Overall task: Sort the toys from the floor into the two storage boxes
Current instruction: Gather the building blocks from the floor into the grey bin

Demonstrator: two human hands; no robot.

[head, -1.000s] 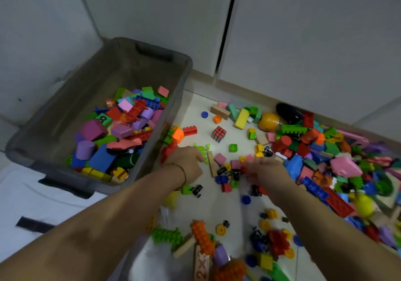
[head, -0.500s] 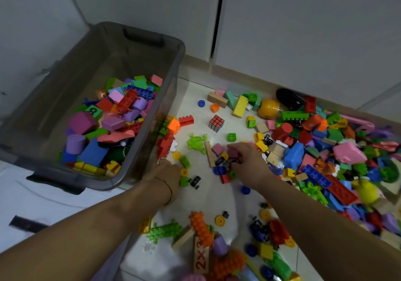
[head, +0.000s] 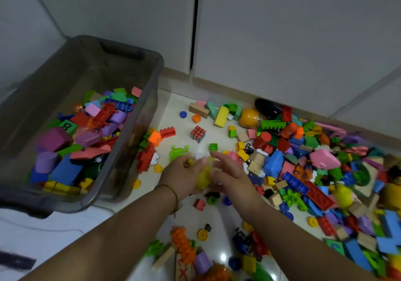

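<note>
- We are bringing our left hand (head: 184, 175) and right hand (head: 230, 175) together over the floor (head: 173, 107), just to the right of the grey storage box (head: 138, 141).
- Between the two hands something yellow (head: 202, 177) is showing; it is too blurred for us to name it.
- Our left fingers (head: 186, 161) are curling around that yellow thing and some small pieces, though the blur is keeping us from telling how firm the grip is.
- Our right fingers (head: 219, 157) are spreading fairly wide, pressing against the same yellow thing from the far side of the box.
- The storage box is sitting partly filled with coloured blocks, among them a purple cylinder (head: 46, 161).
- A Rubik's cube (head: 198, 133) is lying on the floor to the right of the box, beyond our hands.
- A green frog toy (head: 178, 151) is lying between the box and the cube, just beside our left hand.
- Farther right of the box, the big heap of loose toys (head: 314, 167) is covering the floor.
</note>
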